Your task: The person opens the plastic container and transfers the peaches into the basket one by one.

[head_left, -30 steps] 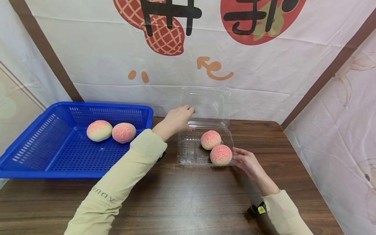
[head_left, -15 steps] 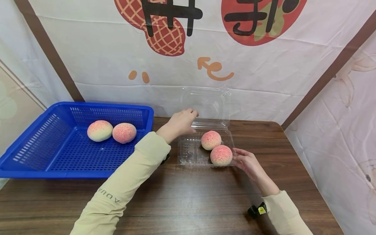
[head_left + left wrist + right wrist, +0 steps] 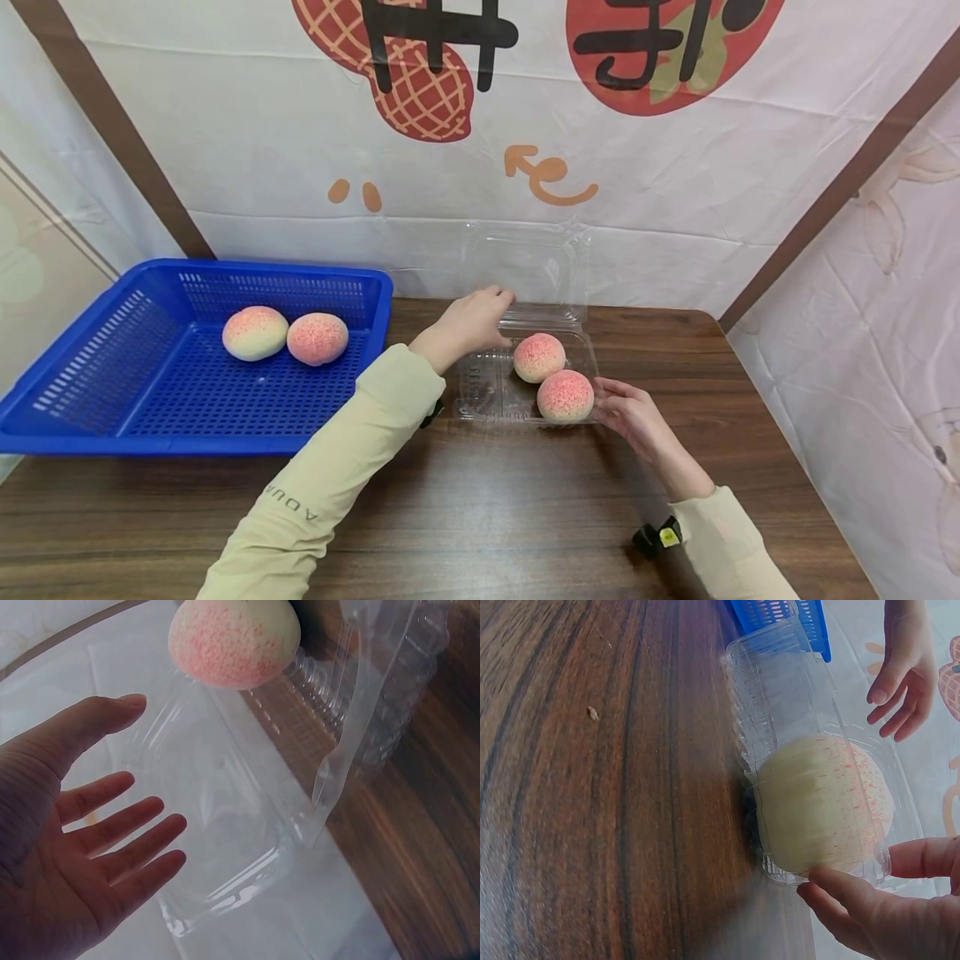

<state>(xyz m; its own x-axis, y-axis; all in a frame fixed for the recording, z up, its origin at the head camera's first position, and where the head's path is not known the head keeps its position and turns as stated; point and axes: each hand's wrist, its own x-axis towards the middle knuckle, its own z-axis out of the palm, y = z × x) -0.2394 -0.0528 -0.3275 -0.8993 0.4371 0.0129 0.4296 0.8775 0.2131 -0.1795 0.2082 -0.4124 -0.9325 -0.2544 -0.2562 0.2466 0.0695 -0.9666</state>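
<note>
Head view: two balls (image 3: 566,397) are contained in the box (image 3: 480,392), its right edge pinched by the right hand (image 3: 632,418); the left hand (image 3: 467,323), fingers relaxed, is held seemingly just above.

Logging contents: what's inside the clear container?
The container holds two pinkish balls. In the head view, the left hand hides its far left corner; the balls cover what's beneath.

worktop (image 3: 480,517) showed dark brown wood grain, far right corner rounded | blue basket (image 3: 150,444) stood on its left side | clear container (image 3: 480,392) rested open, right of the basket, apart | small pale fleck (image 3: 593,713) lay nearby
</note>
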